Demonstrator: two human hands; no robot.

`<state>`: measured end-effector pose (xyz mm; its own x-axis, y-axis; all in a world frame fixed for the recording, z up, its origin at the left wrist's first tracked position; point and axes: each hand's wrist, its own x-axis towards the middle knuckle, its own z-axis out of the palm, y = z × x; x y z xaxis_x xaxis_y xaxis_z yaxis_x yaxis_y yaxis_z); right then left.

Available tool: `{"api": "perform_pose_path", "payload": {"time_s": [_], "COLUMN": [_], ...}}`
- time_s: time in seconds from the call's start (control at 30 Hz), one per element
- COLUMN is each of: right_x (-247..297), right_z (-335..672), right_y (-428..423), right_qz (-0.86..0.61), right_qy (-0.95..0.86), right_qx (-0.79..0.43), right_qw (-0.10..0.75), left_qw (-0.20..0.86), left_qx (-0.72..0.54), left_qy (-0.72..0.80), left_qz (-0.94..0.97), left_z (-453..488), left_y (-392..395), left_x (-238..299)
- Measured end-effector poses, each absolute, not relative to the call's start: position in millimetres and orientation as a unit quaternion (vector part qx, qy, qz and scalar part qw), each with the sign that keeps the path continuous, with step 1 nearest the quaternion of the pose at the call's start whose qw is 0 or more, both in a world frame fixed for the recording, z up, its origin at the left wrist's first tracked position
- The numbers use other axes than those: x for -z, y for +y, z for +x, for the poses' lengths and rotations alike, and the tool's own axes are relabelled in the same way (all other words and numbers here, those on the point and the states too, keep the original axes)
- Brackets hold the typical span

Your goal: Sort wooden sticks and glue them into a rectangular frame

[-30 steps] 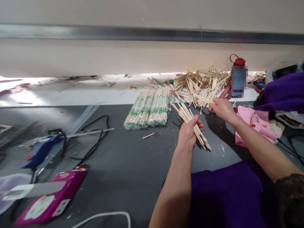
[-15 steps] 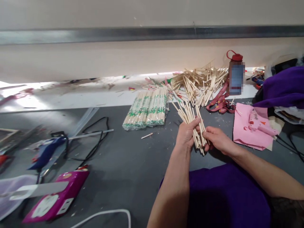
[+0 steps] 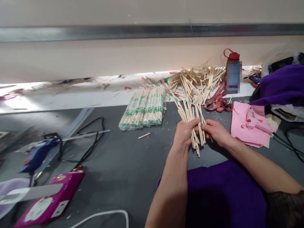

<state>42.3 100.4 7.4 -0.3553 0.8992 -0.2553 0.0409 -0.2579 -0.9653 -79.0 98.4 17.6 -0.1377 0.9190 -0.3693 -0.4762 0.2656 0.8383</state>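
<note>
Right of centre in the frame, the left hand (image 3: 184,133) grasps a bundle of wooden sticks (image 3: 188,113) (its ends uneven); the right hand (image 3: 216,133) pinches its edge.

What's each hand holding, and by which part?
The left hand grips a bundle of wooden sticks around its lower half; the right hand pinches sticks at the bundle's right edge.

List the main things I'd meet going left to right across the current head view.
Magenta box → plastic-wrapped sticks → left hand, gripping loose sticks → right hand → pink cloth.
</note>
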Motion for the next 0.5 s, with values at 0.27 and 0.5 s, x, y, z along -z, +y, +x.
{"api": "perform_pose_path", "payload": {"time_s": [0.27,0.5], "right_x": [-3,-17], "right_z": [42,61], "right_y": [111,115], "right_qz": [-0.553,-0.592], "right_qy": [-0.503,-0.761], "right_qx": [-0.577,-0.252], "right_qw": [0.329,0.084], "left_qw": [0.585,0.615], "left_qx": [-0.577,-0.578], "left_qy": [0.519,0.491], "left_qz": [0.236,0.215], "left_z": [-81,-84], "left_y": [99,94], "left_x": [-21,-31]}}
